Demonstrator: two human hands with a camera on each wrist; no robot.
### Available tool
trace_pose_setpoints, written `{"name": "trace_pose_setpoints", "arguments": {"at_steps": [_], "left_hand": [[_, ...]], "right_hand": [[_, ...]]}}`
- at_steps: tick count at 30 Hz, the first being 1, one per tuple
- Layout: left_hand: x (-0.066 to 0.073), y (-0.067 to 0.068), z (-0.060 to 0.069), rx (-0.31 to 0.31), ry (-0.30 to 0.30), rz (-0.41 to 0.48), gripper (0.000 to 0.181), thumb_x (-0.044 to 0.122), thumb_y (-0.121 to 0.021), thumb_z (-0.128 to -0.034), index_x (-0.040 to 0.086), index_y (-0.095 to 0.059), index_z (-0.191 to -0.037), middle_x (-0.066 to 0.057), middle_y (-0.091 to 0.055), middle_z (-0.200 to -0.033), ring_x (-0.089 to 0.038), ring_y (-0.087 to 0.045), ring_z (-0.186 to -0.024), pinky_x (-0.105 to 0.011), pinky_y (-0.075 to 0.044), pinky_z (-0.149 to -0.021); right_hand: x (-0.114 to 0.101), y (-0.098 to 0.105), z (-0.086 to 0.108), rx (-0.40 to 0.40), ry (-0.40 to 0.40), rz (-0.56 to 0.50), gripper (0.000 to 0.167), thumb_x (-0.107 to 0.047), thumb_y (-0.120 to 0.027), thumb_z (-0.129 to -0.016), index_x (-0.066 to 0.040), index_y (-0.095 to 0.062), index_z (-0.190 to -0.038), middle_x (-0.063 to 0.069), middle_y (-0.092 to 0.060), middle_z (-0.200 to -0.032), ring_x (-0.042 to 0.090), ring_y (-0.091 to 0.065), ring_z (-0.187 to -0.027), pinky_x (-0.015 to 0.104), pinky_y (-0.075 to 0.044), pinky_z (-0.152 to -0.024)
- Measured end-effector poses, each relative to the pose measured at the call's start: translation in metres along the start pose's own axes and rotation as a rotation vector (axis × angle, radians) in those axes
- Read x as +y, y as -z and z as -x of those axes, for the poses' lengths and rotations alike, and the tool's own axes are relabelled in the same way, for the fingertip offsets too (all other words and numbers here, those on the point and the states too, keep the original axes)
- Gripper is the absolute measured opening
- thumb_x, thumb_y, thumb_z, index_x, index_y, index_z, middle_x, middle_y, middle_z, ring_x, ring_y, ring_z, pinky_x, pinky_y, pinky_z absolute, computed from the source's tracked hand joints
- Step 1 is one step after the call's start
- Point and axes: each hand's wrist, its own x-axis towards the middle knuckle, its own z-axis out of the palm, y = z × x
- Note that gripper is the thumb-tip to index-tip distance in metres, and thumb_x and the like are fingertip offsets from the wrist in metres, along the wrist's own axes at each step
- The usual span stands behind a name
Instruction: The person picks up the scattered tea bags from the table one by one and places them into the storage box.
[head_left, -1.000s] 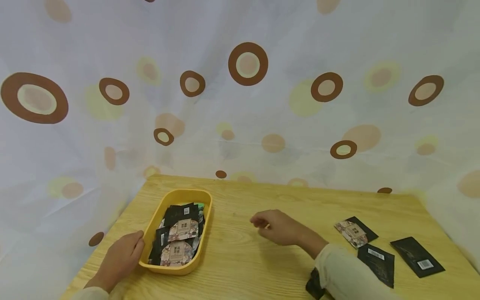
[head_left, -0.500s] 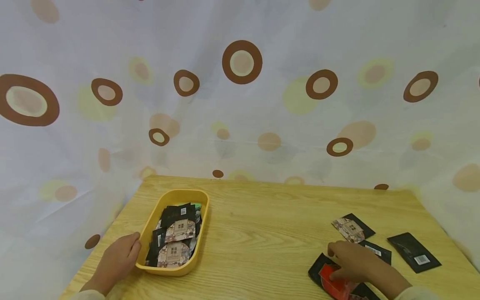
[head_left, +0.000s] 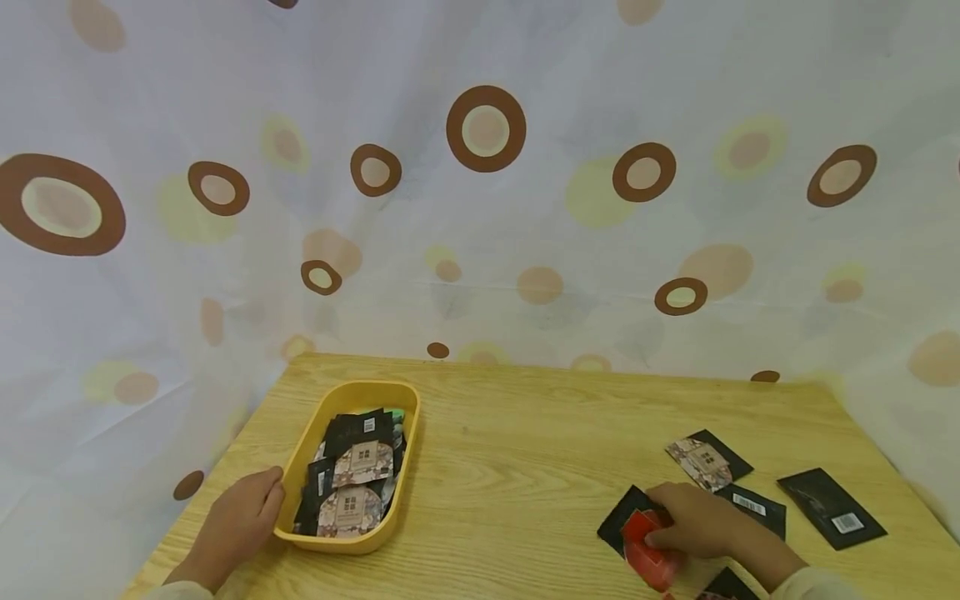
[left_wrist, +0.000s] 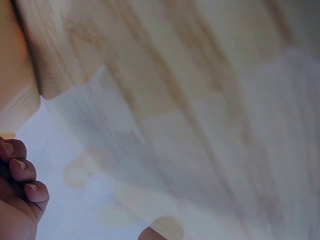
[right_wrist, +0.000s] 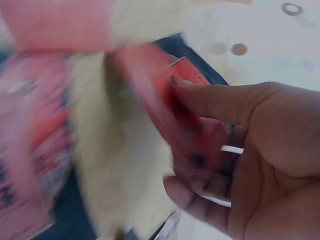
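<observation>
Lower right, the right hand (head_left: pixel 697 518) pinched a red-and-black packet (head_left: pixel 651 560), half-hiding a black packet (head_left: pixel 757 507); lower left, the left hand (head_left: pixel 238 518) gripped the yellow tray (head_left: pixel 333 544)! Only the head view caught the tray's piled packets (head_left: pixel 358 471).

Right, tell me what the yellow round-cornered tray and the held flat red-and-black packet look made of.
The tray: probably plastic, satin-looking, given its even colour and smooth rim. The packet: perhaps coated paper or film, since it looks thin; finish unclear.
</observation>
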Motion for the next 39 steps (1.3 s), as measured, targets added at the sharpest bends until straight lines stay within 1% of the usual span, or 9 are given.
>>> {"name": "trace_pose_setpoints", "arguments": {"at_steps": [4, 10, 14, 21, 25, 27, 31, 34, 39], "left_hand": [[0.000, 0.000, 0.000, 0.000, 0.000, 0.003, 0.024, 0.011, -0.042, -0.1005, 0.013, -0.045, -0.076, 0.001, -0.042, -0.066, -0.016, -0.045, -0.069, -0.036, -0.040, -0.068], [-0.002, 0.001, -0.001, 0.026, -0.026, 0.007, 0.028, 0.010, -0.041, -0.1008, 0.014, -0.042, -0.074, 0.002, -0.035, -0.062, -0.013, -0.038, -0.062, -0.032, -0.035, -0.063], [-0.001, 0.001, -0.002, 0.005, -0.009, 0.001, 0.027, 0.012, -0.040, -0.1010, 0.014, -0.043, -0.075, 0.001, -0.039, -0.065, -0.015, -0.042, -0.066, -0.035, -0.038, -0.065], [0.000, -0.003, 0.000, 0.001, 0.005, 0.028, 0.026, 0.012, -0.041, -0.1008, 0.014, -0.043, -0.075, 0.001, -0.039, -0.064, -0.014, -0.041, -0.065, -0.033, -0.037, -0.064], [0.000, -0.007, 0.001, 0.032, -0.016, 0.029, 0.027, 0.010, -0.042, -0.0999, 0.015, -0.042, -0.073, 0.003, -0.037, -0.063, -0.013, -0.039, -0.063, -0.031, -0.036, -0.063], [0.000, -0.008, 0.001, 0.042, -0.027, 0.034, 0.027, 0.010, -0.043, -0.0999, 0.015, -0.042, -0.073, 0.002, -0.037, -0.063, -0.013, -0.039, -0.063, -0.032, -0.036, -0.063], [0.001, -0.010, 0.001, 0.066, -0.045, 0.047, 0.027, 0.010, -0.044, -0.0995, 0.015, -0.042, -0.073, 0.002, -0.038, -0.063, -0.014, -0.042, -0.066, -0.034, -0.037, -0.064], [0.002, -0.011, 0.002, 0.074, -0.053, 0.048, 0.028, 0.009, -0.044, -0.0991, 0.016, -0.042, -0.072, 0.004, -0.037, -0.063, -0.012, -0.041, -0.065, -0.032, -0.037, -0.063], [0.003, -0.013, 0.003, 0.060, -0.044, 0.055, 0.029, 0.010, -0.044, -0.0995, 0.016, -0.042, -0.072, 0.004, -0.035, -0.062, -0.011, -0.037, -0.062, -0.028, -0.034, -0.061]], "right_hand": [[-0.022, 0.007, -0.012, -0.039, 0.123, -0.169, 0.015, -0.016, -0.062, -0.096, -0.002, -0.060, -0.100, 0.004, -0.063, -0.085, 0.007, -0.056, -0.068, 0.026, -0.045, -0.058], [-0.080, 0.002, -0.045, -0.029, 0.137, -0.423, 0.028, -0.006, -0.058, -0.094, 0.006, -0.051, -0.118, 0.013, -0.070, -0.095, 0.015, -0.064, -0.071, 0.028, -0.052, -0.058], [-0.130, -0.011, -0.072, 0.005, 0.128, -0.593, 0.038, -0.001, -0.062, -0.090, 0.007, -0.047, -0.124, 0.017, -0.073, -0.096, 0.017, -0.070, -0.073, 0.032, -0.057, -0.063], [-0.209, -0.054, -0.122, 0.061, 0.126, -0.726, 0.042, 0.007, -0.062, -0.087, 0.009, -0.049, -0.127, 0.026, -0.073, -0.099, 0.021, -0.073, -0.075, 0.038, -0.062, -0.067], [-0.237, -0.077, -0.143, 0.066, 0.092, -0.727, 0.057, 0.010, -0.059, -0.087, 0.010, -0.041, -0.141, 0.029, -0.070, -0.111, 0.023, -0.071, -0.075, 0.036, -0.061, -0.066], [-0.248, -0.087, -0.150, 0.072, 0.078, -0.711, 0.064, 0.010, -0.058, -0.088, 0.009, -0.035, -0.148, 0.030, -0.066, -0.121, 0.025, -0.070, -0.077, 0.036, -0.061, -0.066], [-0.259, -0.101, -0.156, 0.061, 0.087, -0.632, 0.071, 0.009, -0.060, -0.085, 0.006, -0.032, -0.151, 0.029, -0.056, -0.139, 0.030, -0.069, -0.106, 0.037, -0.061, -0.075], [-0.258, -0.104, -0.153, -0.010, 0.153, -0.638, 0.079, 0.010, -0.062, -0.086, 0.001, -0.025, -0.155, 0.025, -0.050, -0.147, 0.035, -0.058, -0.130, 0.039, -0.057, -0.092], [-0.240, -0.090, -0.135, -0.094, 0.282, -0.615, 0.080, 0.003, -0.058, -0.094, -0.012, -0.014, -0.160, 0.019, -0.039, -0.158, 0.034, -0.043, -0.144, 0.040, -0.041, -0.114]]}}
